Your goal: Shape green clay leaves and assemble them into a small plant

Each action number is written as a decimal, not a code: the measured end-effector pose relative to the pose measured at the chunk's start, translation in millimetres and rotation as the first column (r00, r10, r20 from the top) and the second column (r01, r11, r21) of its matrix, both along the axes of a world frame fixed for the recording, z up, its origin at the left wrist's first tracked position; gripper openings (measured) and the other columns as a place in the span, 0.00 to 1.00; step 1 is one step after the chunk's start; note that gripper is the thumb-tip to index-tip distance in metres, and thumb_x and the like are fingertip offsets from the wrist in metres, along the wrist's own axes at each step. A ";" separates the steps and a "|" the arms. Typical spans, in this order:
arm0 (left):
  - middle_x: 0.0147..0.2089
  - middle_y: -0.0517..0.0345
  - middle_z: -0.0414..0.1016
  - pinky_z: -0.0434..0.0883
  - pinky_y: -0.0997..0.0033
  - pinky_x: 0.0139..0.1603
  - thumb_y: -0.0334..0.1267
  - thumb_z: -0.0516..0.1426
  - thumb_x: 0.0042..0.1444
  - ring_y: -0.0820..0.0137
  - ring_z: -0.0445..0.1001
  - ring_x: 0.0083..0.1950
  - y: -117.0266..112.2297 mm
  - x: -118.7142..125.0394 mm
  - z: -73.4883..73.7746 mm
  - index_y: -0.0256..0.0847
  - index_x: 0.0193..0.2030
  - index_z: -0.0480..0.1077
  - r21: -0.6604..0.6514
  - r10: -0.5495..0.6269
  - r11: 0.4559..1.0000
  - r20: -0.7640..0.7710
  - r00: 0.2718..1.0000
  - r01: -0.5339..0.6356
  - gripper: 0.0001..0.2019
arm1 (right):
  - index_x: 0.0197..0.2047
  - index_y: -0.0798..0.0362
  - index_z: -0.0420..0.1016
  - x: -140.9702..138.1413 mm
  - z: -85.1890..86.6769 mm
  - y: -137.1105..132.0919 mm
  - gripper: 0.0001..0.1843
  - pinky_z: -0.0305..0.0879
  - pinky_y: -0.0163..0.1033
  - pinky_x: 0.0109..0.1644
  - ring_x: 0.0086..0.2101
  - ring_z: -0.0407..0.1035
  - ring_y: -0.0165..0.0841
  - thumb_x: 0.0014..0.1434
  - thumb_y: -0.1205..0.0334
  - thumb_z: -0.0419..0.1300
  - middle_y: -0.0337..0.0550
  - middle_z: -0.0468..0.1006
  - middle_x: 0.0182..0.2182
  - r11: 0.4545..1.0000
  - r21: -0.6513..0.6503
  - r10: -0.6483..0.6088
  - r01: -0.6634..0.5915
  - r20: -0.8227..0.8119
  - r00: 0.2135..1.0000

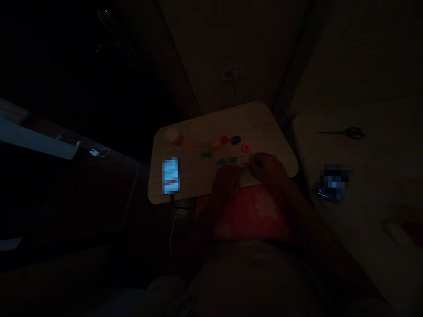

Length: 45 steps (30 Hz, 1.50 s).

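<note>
The scene is very dark. My left hand (pixel 226 178) and my right hand (pixel 266 168) meet over the front edge of a small wooden table (pixel 201 176). Both have bent, closed fingertips around a small green clay-like piece (pixel 243 169), mostly hidden by them. Just beyond lie leaf-shaped green pieces, one (pixel 232 159) close to my fingers and another (pixel 206 154) further left. Behind these sit a red lump (pixel 224 139), a purple lump (pixel 235 140), an orange-yellow lump (pixel 215 144) and a pink ring-like flower shape (pixel 246 148).
A lit phone (pixel 171 176) with a cable lies at the table's left; a cup-like container (pixel 173 135) stands behind it. On the pale surface to the right are scissors (pixel 353 133) and a blurred dark object (pixel 333 182). Red patterned fabric (pixel 244 215) lies below my hands.
</note>
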<state>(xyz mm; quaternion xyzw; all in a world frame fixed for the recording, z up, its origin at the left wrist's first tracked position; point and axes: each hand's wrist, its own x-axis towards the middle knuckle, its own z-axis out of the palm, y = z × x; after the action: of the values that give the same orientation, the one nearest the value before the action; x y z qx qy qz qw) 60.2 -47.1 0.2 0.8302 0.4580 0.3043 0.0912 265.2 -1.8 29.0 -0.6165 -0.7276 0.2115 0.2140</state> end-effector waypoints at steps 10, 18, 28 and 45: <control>0.66 0.48 0.76 0.66 0.48 0.69 0.38 0.54 0.71 0.55 0.70 0.68 -14.5 0.1 10.8 0.42 0.67 0.70 -0.060 -0.010 0.998 -0.177 0.984 -0.001 0.20 | 0.41 0.52 0.75 16.7 -12.3 -2.8 0.09 0.68 0.47 0.46 0.40 0.72 0.44 0.66 0.62 0.54 0.55 0.79 0.40 0.968 0.232 0.136 -0.091 -0.186 0.973; 0.67 0.47 0.74 0.64 0.47 0.69 0.39 0.53 0.71 0.53 0.68 0.68 -17.0 2.5 11.4 0.41 0.69 0.68 -0.057 0.015 0.998 -0.205 0.979 -0.027 0.22 | 0.43 0.52 0.85 4.5 -15.6 -25.9 0.13 0.68 0.46 0.46 0.43 0.73 0.45 0.69 0.62 0.58 0.54 0.81 0.41 0.958 0.261 0.113 -0.117 0.032 0.993; 0.68 0.46 0.74 0.63 0.41 0.68 0.38 0.55 0.69 0.51 0.68 0.68 -18.3 3.9 11.5 0.42 0.66 0.70 -0.059 0.042 0.997 -0.188 0.981 -0.054 0.20 | 0.47 0.50 0.86 3.5 -19.0 -26.6 0.14 0.70 0.45 0.49 0.44 0.75 0.43 0.70 0.60 0.57 0.52 0.82 0.44 0.963 0.201 0.183 -0.177 -0.012 0.983; 0.69 0.44 0.73 0.61 0.39 0.68 0.39 0.55 0.69 0.48 0.67 0.68 -17.0 4.5 10.3 0.41 0.68 0.68 -0.059 0.047 0.996 -0.215 0.976 -0.060 0.22 | 0.46 0.53 0.85 -8.2 -19.5 -27.5 0.12 0.68 0.43 0.46 0.41 0.75 0.42 0.68 0.63 0.58 0.52 0.82 0.42 0.966 0.189 0.185 -0.174 -0.043 0.982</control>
<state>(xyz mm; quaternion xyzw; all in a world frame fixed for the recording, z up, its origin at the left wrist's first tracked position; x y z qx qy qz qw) 64.7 -64.1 10.5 0.8420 0.4970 0.2010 0.0603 257.0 -29.3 9.5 -0.5190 -0.7901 0.1801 0.2719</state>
